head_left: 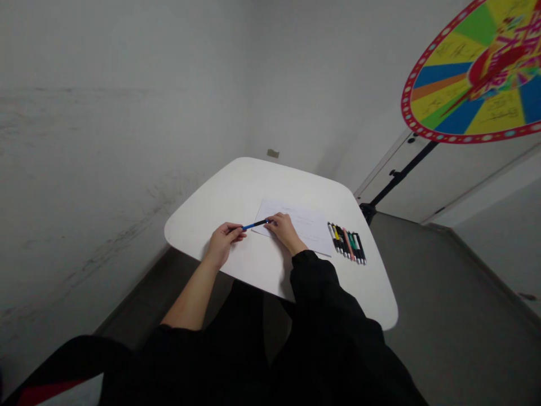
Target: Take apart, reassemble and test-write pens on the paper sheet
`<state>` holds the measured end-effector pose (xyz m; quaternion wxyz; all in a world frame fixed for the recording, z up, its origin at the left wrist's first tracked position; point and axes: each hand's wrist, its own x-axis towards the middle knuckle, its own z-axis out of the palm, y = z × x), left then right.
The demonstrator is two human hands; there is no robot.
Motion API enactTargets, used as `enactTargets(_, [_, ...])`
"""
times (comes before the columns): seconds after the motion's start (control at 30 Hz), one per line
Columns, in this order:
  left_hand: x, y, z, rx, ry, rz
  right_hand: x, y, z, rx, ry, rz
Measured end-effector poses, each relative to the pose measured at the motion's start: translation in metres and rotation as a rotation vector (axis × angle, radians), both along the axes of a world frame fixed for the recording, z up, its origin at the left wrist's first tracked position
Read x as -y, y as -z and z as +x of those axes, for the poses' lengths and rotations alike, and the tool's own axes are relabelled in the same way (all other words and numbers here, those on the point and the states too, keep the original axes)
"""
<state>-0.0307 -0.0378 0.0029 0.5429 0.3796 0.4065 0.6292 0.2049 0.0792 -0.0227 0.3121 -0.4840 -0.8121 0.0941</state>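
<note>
A blue and black pen is held between my two hands, tilted slightly up toward the right. My left hand pinches its blue end near the table's front left edge. At the black end, the fingers of my right hand are closed on the pen, above the white paper. Faint lines of writing show on the sheet, too small to read. Part of the paper lies hidden under my right hand and wrist.
Several pens lie side by side in a row right of the paper. All rest on a white table with rounded corners, close to the left wall. A colourful prize wheel on a black stand rises at the right.
</note>
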Motion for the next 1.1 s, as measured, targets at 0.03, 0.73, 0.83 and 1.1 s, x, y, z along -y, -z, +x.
enactTargets(0.03, [0.0, 0.0, 0.0, 0.001, -0.002, 0.001, 0.0, 0.0, 0.0, -0.001, 0.004, 0.002])
enactTargets(0.73, [0.001, 0.002, 0.0, -0.043, 0.025, 0.019, 0.029, -0.059, 0.029, -0.196, 0.011, 0.067])
enactTargets(0.83, [0.001, 0.003, -0.001, -0.054, 0.016, 0.027, 0.027, -0.048, 0.035, -0.2, 0.087, 0.032])
enactTargets(1.1, [0.001, 0.002, 0.0, -0.049, 0.025, 0.024, 0.025, -0.007, 0.045, -0.145, 0.134, -0.096])
